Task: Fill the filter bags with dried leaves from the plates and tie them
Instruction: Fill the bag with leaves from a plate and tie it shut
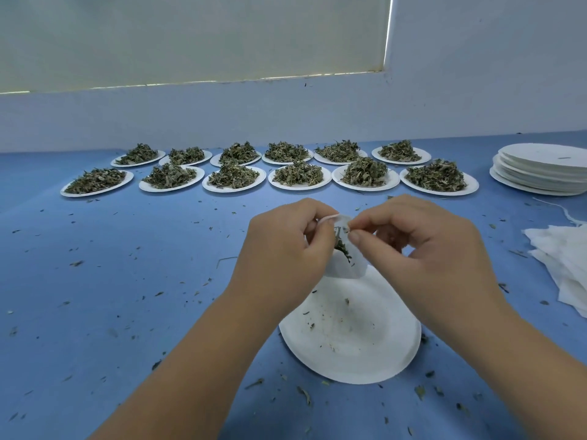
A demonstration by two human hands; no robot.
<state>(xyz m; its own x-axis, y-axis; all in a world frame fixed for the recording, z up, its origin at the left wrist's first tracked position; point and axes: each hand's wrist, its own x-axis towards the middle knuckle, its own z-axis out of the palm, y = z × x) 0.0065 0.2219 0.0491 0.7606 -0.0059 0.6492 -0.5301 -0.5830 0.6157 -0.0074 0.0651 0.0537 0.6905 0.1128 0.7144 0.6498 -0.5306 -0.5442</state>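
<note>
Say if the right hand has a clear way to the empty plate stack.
Probably yes: only blue table lies between the right hand and the empty plate stack, though its fingers pinch the filter bag.

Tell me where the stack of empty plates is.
Head view, far right of the table: the stack of empty plates sits beside the rightmost leaf-filled plate and beyond the pile of filter bags.
</note>
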